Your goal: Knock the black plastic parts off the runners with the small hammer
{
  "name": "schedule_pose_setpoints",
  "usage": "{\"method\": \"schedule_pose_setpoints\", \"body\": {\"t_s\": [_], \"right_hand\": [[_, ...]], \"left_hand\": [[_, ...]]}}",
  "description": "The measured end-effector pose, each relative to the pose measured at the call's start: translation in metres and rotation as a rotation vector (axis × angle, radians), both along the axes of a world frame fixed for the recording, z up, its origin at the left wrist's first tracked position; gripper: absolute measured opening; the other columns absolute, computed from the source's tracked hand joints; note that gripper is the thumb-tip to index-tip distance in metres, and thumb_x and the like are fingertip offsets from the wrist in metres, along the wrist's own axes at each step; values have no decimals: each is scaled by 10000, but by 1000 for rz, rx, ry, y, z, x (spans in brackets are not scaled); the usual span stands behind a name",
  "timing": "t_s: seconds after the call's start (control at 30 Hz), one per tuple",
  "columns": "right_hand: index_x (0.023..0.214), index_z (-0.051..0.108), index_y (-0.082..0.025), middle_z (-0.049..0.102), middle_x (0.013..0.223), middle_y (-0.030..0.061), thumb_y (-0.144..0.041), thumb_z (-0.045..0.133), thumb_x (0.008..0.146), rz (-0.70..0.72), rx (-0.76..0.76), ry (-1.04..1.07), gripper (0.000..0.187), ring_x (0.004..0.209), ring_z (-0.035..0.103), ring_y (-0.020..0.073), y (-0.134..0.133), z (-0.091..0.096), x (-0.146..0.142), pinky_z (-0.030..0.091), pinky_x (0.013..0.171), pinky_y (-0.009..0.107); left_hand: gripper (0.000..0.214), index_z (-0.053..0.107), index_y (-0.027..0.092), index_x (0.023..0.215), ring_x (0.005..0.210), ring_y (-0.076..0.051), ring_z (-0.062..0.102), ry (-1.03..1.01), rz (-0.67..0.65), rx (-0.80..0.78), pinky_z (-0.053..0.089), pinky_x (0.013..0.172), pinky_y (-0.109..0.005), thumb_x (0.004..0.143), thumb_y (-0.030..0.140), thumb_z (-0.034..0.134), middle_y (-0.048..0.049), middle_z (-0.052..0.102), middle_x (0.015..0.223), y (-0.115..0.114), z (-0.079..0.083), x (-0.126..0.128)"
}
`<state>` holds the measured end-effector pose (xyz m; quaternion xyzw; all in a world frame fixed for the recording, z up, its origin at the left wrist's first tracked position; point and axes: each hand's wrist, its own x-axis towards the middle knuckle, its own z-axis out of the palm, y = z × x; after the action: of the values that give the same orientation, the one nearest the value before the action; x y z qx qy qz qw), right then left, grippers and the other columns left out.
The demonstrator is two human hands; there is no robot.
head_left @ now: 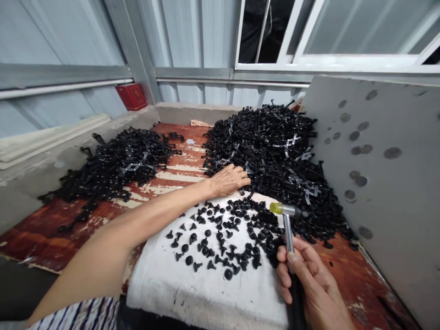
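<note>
My left hand (228, 179) reaches forward and rests palm down at the near edge of a big heap of black plastic sprues (271, 156), with its fingers curled into the pieces. My right hand (309, 279) is closed round the black handle of a small hammer (287, 217) with a yellow and a metal face, held upright over a white cloth pad (206, 288). Several loose black studs (223, 238) lie scattered on the pad between my two hands.
A second, flatter heap of black sprues (117, 162) lies to the left on the worn red worktop (44, 229). A grey spotted board (385, 183) walls off the right side. A red box (131, 96) sits on the back ledge under metal wall panels and a window.
</note>
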<state>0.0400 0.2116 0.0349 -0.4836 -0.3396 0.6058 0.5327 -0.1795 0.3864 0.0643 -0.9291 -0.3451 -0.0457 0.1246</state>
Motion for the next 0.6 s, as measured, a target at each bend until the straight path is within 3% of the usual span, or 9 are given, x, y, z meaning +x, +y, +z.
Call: {"method": "schedule_pose_setpoints", "body": {"t_s": [0.07,0.17,0.27,0.33,0.43,0.6], "right_hand": [[972,589,-240,597,755,-23,-461,815,701,-2,3,12,416,486,468,87,-1,1,0,384,336,182],[960,597,-238,604,760,-23,-446,826,689,23,1,35,411,488,476,88,0,2,0,398,335,185],[928,598,-228,593,724,-34,-449,834,675,8,-3,55,410,452,433,64,0,5,1,377,324,168],[888,595,-215,563,665,-50,-457,852,637,9,-17,41,433,417,389,49,1,7,0,360,307,164],[842,587,-206,524,614,-66,-433,868,604,-1,-15,25,432,398,356,39,0,9,0,336,295,152],[876,625,-215,512,613,-65,-358,862,585,-15,-5,3,402,396,365,35,-5,8,0,317,307,136]], "left_hand": [[245,668,152,956,948,-241,582,-120,30,-37,397,844,-381,885,70,447,-113,688,921,3,3,1],[150,665,172,865,822,-203,612,-562,170,-199,436,780,-336,871,147,516,-64,680,828,-5,18,-3],[39,620,171,818,647,-148,613,-1113,328,-626,467,625,-281,829,191,589,-12,660,735,-30,39,-8],[50,606,164,830,613,-138,629,-1337,397,-951,482,557,-264,805,198,633,-22,683,754,-55,47,-11],[151,618,144,815,617,-146,651,-1463,463,-1222,496,508,-251,755,233,725,-51,698,777,-94,48,-17],[171,640,135,791,591,-125,625,-1584,623,-1324,493,502,-244,759,247,766,-33,671,724,-147,36,-32]]}}
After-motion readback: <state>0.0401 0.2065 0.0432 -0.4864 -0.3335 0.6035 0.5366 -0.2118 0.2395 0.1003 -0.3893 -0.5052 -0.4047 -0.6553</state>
